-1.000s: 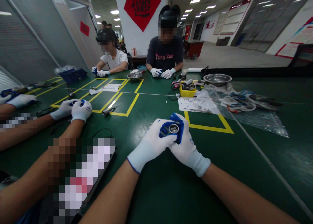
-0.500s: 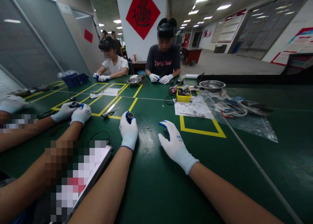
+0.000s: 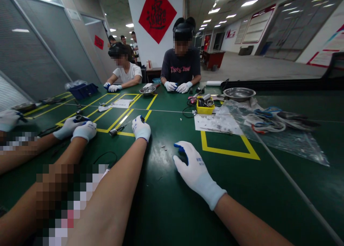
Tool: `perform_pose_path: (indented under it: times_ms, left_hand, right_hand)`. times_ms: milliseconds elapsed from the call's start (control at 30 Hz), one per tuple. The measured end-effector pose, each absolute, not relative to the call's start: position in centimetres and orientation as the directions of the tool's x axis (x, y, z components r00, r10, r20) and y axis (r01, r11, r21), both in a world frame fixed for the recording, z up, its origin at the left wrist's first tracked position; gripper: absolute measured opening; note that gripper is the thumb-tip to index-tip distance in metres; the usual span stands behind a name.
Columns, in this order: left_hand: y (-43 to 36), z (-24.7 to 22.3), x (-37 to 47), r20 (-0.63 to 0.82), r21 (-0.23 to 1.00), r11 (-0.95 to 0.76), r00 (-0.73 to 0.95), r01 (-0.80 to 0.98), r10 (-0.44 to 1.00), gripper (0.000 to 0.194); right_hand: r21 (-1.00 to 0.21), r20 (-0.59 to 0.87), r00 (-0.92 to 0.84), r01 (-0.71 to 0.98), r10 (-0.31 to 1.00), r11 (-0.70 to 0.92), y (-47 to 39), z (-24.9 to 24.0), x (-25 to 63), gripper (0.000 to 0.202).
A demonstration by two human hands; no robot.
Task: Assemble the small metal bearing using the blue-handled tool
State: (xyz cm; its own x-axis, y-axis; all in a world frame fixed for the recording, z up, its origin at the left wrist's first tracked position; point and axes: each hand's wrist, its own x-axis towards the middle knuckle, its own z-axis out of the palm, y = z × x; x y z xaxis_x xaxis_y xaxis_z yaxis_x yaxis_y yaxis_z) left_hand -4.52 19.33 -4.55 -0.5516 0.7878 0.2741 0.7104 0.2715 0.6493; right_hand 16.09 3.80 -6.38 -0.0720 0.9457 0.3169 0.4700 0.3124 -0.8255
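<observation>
My left hand (image 3: 141, 128), in a white glove with blue fingertips, is closed around a small black round part (image 3: 142, 119). Most of that part is hidden by the fingers, so its exact kind cannot be told. My right hand (image 3: 192, 167), gloved the same way, hovers low over the green table with thumb and fingers apart and nothing between them. Several tiny metal rings (image 3: 163, 146) lie on the table between my hands, nearer to the right one. Left of my left hand, a metal cylindrical piece with a thin shaft (image 3: 114, 131) rests by the yellow tape.
A co-worker's gloved hands (image 3: 80, 127) hold a dark round part at the left. A yellow bin (image 3: 205, 105) of parts stands on white paper (image 3: 216, 124). Beyond are a steel bowl (image 3: 239, 93), plastic sheeting (image 3: 292, 145) and a blue bin (image 3: 83, 90). Two people sit opposite.
My left hand has moved forward and turned, so less of the black part shows. My right hand stays open, slightly lower in view. The tiny rings lie as before.
</observation>
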Motion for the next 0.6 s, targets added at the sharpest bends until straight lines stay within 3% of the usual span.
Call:
perform_pose_path:
  times_ms: [600]
  left_hand:
    - [31.8,-3.9,-12.2,0.21,0.348,0.399,-0.485,0.849,0.849,0.038]
  right_hand:
    - [-0.938,0.04,-0.018,0.345,0.999,0.044,2.8,-5.2,16.5,0.05]
